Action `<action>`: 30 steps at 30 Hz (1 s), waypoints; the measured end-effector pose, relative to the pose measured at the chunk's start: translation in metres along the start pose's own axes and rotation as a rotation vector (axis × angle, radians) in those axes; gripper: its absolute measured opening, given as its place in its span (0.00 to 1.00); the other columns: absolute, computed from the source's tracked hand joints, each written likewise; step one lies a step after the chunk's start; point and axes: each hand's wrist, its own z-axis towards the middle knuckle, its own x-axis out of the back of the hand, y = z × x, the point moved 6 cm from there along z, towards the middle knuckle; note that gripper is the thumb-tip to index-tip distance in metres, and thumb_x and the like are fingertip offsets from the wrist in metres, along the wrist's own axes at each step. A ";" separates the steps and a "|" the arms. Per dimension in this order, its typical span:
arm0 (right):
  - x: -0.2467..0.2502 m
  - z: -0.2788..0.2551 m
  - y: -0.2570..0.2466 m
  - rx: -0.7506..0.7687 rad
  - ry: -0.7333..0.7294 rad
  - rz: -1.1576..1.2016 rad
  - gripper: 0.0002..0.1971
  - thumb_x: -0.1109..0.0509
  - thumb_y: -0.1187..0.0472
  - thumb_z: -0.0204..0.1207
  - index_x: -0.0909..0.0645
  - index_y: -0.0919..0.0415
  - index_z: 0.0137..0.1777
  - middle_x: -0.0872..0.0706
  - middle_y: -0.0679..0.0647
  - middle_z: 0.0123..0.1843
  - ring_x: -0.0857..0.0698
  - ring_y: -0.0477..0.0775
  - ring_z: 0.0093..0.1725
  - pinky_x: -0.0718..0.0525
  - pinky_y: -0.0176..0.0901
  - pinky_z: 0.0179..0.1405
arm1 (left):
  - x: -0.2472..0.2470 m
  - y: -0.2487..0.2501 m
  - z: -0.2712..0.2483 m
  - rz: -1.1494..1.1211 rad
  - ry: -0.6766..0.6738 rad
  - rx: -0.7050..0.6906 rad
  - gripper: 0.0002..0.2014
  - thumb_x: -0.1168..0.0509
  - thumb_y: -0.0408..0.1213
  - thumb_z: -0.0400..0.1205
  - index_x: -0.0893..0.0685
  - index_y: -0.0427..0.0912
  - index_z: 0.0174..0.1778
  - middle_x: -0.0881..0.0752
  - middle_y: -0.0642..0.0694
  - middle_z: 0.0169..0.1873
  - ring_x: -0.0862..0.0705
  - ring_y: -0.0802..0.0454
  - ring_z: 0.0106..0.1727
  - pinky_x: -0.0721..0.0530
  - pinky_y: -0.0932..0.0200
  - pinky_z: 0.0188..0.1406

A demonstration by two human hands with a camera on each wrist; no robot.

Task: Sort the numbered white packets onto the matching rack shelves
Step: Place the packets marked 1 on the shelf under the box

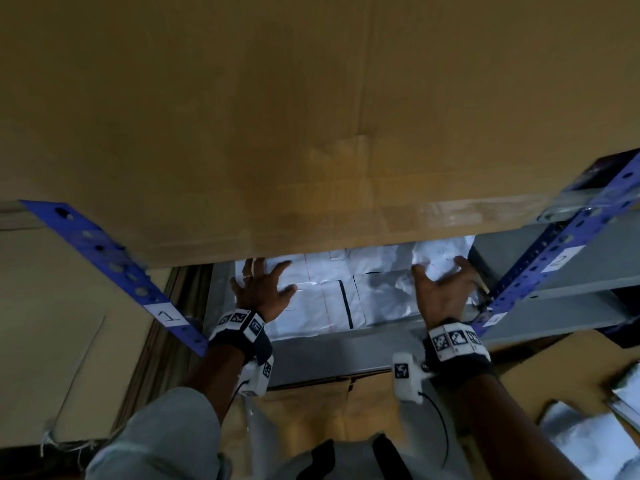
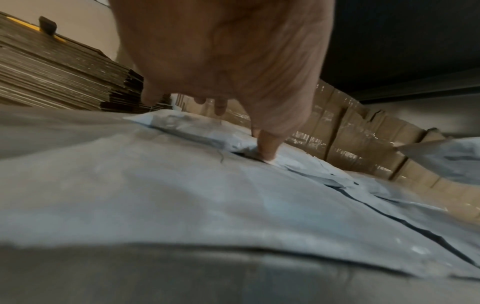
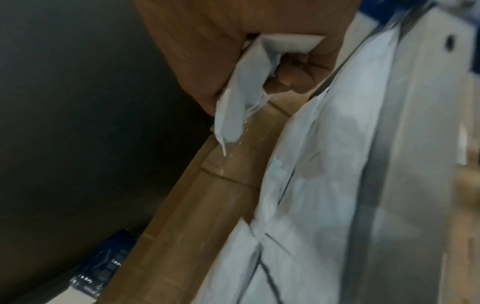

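Note:
Several white packets (image 1: 332,296) lie side by side on the grey rack shelf (image 1: 329,351). My left hand (image 1: 266,285) rests spread flat on the left packets, fingers straight; in the left wrist view one fingertip (image 2: 267,150) presses into a packet (image 2: 233,195). My right hand (image 1: 441,291) reaches in at the right end of the shelf and grips a crumpled white packet (image 1: 436,263). In the right wrist view its fingers curl round that packet (image 3: 233,107), which is held just above the row of packets (image 3: 311,185). I cannot read any number on the held packet.
A big cardboard box (image 1: 311,116) on the shelf above overhangs the opening. Blue uprights carry labels "1" (image 1: 169,317) and "2" (image 1: 561,261). Taped cartons (image 2: 363,144) line the shelf's back. Flattened cardboard (image 2: 52,72) is stacked at left. More white packets (image 1: 581,438) lie at lower right.

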 end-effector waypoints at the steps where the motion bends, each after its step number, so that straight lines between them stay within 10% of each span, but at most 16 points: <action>1: -0.007 0.002 -0.006 -0.013 -0.005 -0.017 0.42 0.19 0.54 0.73 0.37 0.67 0.81 0.29 0.72 0.76 0.28 0.71 0.74 0.25 0.56 0.71 | 0.002 0.001 0.001 0.004 0.007 -0.007 0.27 0.39 0.58 0.85 0.37 0.71 0.81 0.51 0.46 0.87 0.59 0.43 0.87 0.52 0.23 0.80; 12: -0.088 -0.025 -0.035 -0.150 -0.278 -0.115 0.43 0.34 0.55 0.87 0.59 0.71 0.89 0.44 0.74 0.83 0.28 0.74 0.76 0.26 0.54 0.70 | 0.006 0.011 0.007 0.036 -0.021 -0.035 0.28 0.37 0.50 0.84 0.35 0.67 0.81 0.44 0.46 0.85 0.52 0.41 0.87 0.48 0.25 0.80; 18: -0.097 -0.022 -0.030 -0.041 -0.500 -0.457 0.37 0.40 0.51 0.87 0.53 0.63 0.90 0.36 0.68 0.83 0.26 0.74 0.77 0.28 0.65 0.74 | 0.019 0.020 0.014 0.082 -0.128 -0.020 0.33 0.34 0.45 0.80 0.36 0.65 0.82 0.43 0.40 0.85 0.44 0.33 0.84 0.48 0.30 0.82; 24: -0.072 0.018 -0.031 0.102 -0.493 -0.767 0.24 0.37 0.49 0.84 0.25 0.59 0.77 0.25 0.63 0.75 0.25 0.69 0.75 0.23 0.62 0.69 | 0.028 0.037 0.015 0.135 -0.134 -0.073 0.36 0.36 0.48 0.83 0.44 0.61 0.86 0.46 0.45 0.87 0.48 0.36 0.87 0.50 0.31 0.83; 30: -0.056 0.061 -0.021 0.223 -0.424 -0.923 0.29 0.37 0.50 0.85 0.31 0.64 0.82 0.28 0.65 0.80 0.31 0.68 0.79 0.28 0.62 0.74 | 0.016 0.046 0.028 0.171 -0.139 -0.092 0.40 0.38 0.61 0.83 0.49 0.56 0.87 0.50 0.48 0.88 0.50 0.39 0.88 0.50 0.29 0.83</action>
